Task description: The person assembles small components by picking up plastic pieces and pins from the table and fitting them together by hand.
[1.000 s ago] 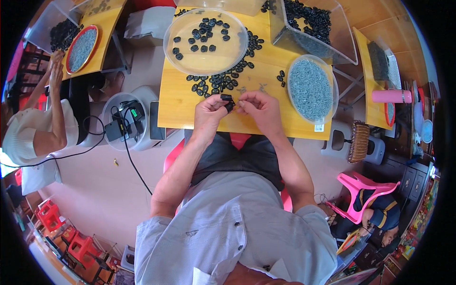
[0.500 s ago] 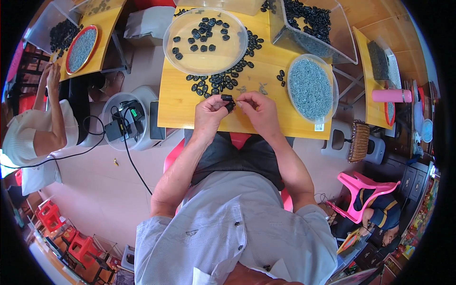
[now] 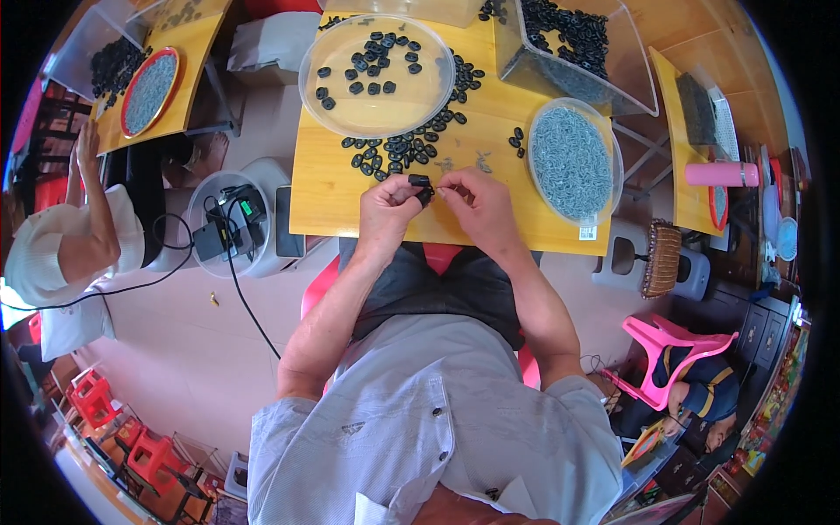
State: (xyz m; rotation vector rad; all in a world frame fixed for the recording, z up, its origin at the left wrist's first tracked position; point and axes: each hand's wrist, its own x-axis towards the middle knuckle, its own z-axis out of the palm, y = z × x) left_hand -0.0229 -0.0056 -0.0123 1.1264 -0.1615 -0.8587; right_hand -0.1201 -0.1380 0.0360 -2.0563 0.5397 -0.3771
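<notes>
Over the front edge of the yellow table (image 3: 328, 197), my two hands meet. My left hand (image 3: 385, 217) is closed on a small black plastic part (image 3: 425, 196); a black sleeve-like cover (image 3: 419, 180) shows at its fingertip. Beside it, my right hand (image 3: 481, 206) pinches something thin, apparently a screw, against the black part. Just beyond lie loose black oval parts (image 3: 398, 153) and a few scattered screws (image 3: 482, 162). A round clear tub (image 3: 315, 109) holds several black pieces. To the right, a round clear dish holds a heap of silvery screws (image 3: 573, 162).
A clear bin (image 3: 630, 92) of black parts stands at the far right of the table. On the left are a clear tub with chargers and cables (image 3: 232, 223) and a co-worker (image 3: 83, 219) at another table. A pink chair (image 3: 665, 354) and another person (image 3: 704, 385) are at lower right.
My hands stay nearly still, fingertips together at the black part. The co-worker on the left has shifted their hands away from the dish.
</notes>
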